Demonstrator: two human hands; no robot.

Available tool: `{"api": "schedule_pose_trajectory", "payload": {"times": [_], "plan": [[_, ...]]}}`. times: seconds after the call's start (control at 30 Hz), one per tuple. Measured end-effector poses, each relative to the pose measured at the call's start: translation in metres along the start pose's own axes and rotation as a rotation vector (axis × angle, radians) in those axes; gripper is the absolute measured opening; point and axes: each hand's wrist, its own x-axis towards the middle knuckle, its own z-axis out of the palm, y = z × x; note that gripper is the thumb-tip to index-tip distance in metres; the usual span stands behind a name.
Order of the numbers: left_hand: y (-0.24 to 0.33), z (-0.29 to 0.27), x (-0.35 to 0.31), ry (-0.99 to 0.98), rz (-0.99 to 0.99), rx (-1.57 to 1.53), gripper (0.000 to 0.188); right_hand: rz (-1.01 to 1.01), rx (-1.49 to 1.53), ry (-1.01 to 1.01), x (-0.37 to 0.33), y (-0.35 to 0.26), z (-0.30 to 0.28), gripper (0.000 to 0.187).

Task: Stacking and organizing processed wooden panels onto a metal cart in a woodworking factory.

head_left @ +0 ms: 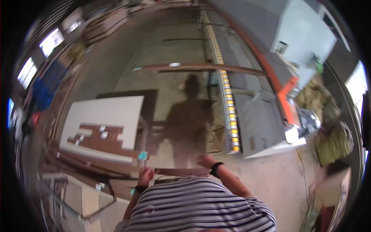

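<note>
My left hand (146, 176) is in front of my body, a little left of the middle, with its fingers curled. Whether anything is inside them cannot be made out. To the right, my right hand (206, 161) points inward below a dark wristband, its fingers smeared by motion. A narrow brown strip (179, 171) runs crosswise between the two hands, close to my striped shirt. Both hands are near it, but I cannot tell whether either one grips it. Beyond my left hand, brown boards with small labels (116, 136) lie on a large pale panel (100, 106).
A grey machine (257, 123) with a line of yellow rollers (231, 116) stands on the right. Across the rollers lies a long brown board (201, 66). Green sacks (334, 143) are at the far right. A metal frame (62, 201) stands at the lower left.
</note>
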Motion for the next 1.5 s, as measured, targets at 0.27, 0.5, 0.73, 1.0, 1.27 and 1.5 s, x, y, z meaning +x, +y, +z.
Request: {"api": "schedule_pose_trajectory", "payload": {"times": [0.27,0.5,0.73,1.0,1.27,1.5], "plan": [[0.0,0.041,-0.048,0.283,0.033,0.115,0.023,-0.006,0.283,0.206,0.059,-0.014,-0.079,0.022],[-0.027,0.02,-0.081,0.446,0.03,0.092,0.03,0.183,1.364,0.22,0.145,0.042,-0.13,0.02],[-0.038,0.032,-0.122,0.589,0.029,0.047,0.031,0.164,1.939,0.377,0.227,0.128,-0.199,0.022],[-0.046,0.028,-0.134,0.579,0.017,0.001,0.033,0.243,1.845,0.622,0.241,0.203,-0.194,0.043],[0.018,0.024,-0.061,0.31,0.266,-0.078,0.043,0.183,2.004,0.27,0.135,0.043,-0.112,0.018],[0.068,0.086,0.023,0.428,0.18,-0.619,0.056,0.294,2.067,0.086,0.034,-0.138,-0.094,0.06]]}}
